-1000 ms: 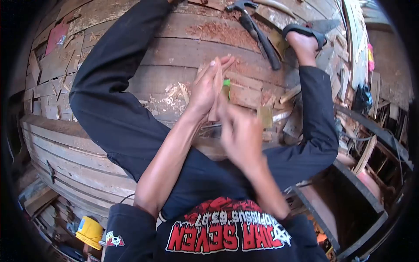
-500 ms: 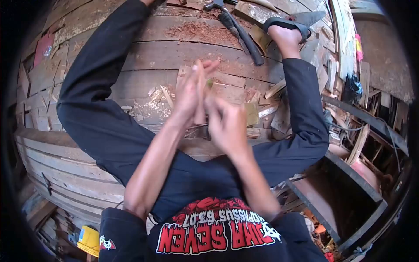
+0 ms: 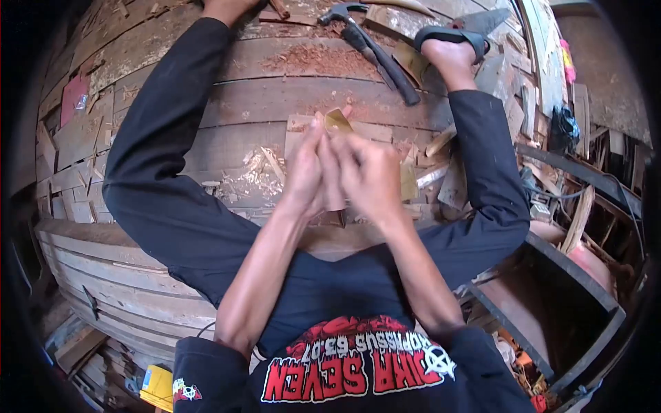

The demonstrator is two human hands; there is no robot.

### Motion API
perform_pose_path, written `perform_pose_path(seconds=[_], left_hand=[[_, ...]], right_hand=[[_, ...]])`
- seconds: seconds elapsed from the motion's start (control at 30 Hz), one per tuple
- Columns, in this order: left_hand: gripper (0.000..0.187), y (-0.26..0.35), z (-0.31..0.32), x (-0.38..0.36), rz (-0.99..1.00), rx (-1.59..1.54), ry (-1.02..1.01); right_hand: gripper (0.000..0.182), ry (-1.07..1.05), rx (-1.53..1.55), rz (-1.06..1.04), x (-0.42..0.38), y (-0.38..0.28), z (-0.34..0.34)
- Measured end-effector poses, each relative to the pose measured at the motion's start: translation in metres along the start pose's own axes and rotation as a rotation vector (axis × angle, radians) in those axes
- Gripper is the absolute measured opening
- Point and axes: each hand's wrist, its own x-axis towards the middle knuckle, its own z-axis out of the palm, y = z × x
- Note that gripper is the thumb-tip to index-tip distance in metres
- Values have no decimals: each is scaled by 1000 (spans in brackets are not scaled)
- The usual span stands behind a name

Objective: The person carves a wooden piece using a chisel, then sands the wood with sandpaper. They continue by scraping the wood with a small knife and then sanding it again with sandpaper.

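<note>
My left hand (image 3: 305, 175) is closed around a slim, light-brown wooden piece (image 3: 334, 196), most of it hidden between my palms. Against it, my right hand (image 3: 372, 172) presses a folded yellowish sheet of sandpaper (image 3: 337, 121), which sticks out past my fingertips. Both hands meet above the plank floor, between my spread legs. Another yellowish sheet (image 3: 407, 182) lies just beyond my right hand, partly covered by it.
A claw hammer (image 3: 379, 58) lies ahead near reddish shavings (image 3: 310, 58). My sandalled foot (image 3: 451, 55) rests beside a saw blade (image 3: 485, 22). Pale wood chips (image 3: 265, 165) lie left of my hands. A dark open box frame (image 3: 551, 310) stands at right, a yellow container (image 3: 157, 385) at lower left.
My hands have drawn closer together around the wooden piece, and the sandpaper now shows above my fingers. The left fingers, stretched out before, are more curled. The view has shifted slightly.
</note>
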Motion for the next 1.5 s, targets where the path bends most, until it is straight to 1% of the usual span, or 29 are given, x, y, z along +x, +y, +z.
perform_pose_path(seconds=[0.03,0.07,0.1,0.13,0.27,0.3,0.33,0.37,0.4,0.47,0.5,0.53,0.6,0.63,0.67,0.73,0.77,0.83,0.9,0.93,1.03,1.07,1.13,1.17,1.2,1.27,1.3,1.4,1.5], left_hand=[[61,6,-4,2,22,-32,1],[60,13,-6,11,64,-64,-2],[60,11,-5,10,81,67,8],[59,14,2,16,84,47,-10],[56,16,-7,17,94,-34,14],[56,9,-6,10,67,-2,39],[56,11,7,11,45,38,37],[55,10,20,5,-44,-88,54],[55,6,14,-8,-63,-71,60],[56,28,-3,15,63,-28,26],[55,20,-3,12,36,-76,37],[55,22,2,13,25,-24,27],[54,24,13,7,0,55,24],[53,34,16,7,24,-132,33],[52,33,12,6,38,-43,82],[53,15,6,3,68,156,135],[53,7,4,11,115,262,142],[53,13,-12,15,90,73,106],[53,13,-15,12,80,-80,108],[54,16,-10,23,85,-12,65],[56,15,-8,13,76,58,76],[54,23,-8,17,102,12,91],[51,27,-5,5,80,-64,126],[49,23,-8,10,77,-66,71],[48,27,-4,8,64,-97,95],[48,40,3,-2,32,-144,154],[41,43,3,-4,14,-196,253],[31,36,-30,3,-56,-429,-44],[25,39,-29,0,-138,-424,25]], right_hand=[[17,87,-44,-235,-23,1,6],[16,63,-63,-210,-24,-3,8],[15,39,-82,-186,-24,-6,9],[17,-101,-203,29,-3,-12,-4],[20,97,-11,-342,-46,-17,13],[20,-30,-80,-106,-27,-23,3],[18,-25,-107,-74,-17,-19,0],[16,-20,-133,-42,-7,-15,-4],[12,62,-116,-174,-32,0,6],[12,111,-48,-232,-29,-4,12],[13,134,-16,-262,-26,-6,15],[14,52,-42,-86,-6,5,6],[16,76,-113,-232,-31,9,8],[16,49,-116,-223,-28,8,9],[16,21,-120,-213,-25,5,9],[15,-37,-73,68,-15,-12,2],[14,-6,-82,-37,-16,-9,2],[14,-8,-98,-232,-42,-6,7],[12,68,11,-205,-39,-14,18],[12,3,-17,-27,-14,-4,12],[25,-92,1,-118,-44,-10,3],[21,-5,196,-211,-60,-7,12],[16,9,358,8,-41,40,0],[21,130,217,-4,-21,85,-16],[25,260,394,117,-4,78,-42],[32,547,419,30,14,57,-79],[34,554,461,25,15,60,-84],[37,551,475,31,20,73,-81],[33,532,465,43,17,110,-42]])
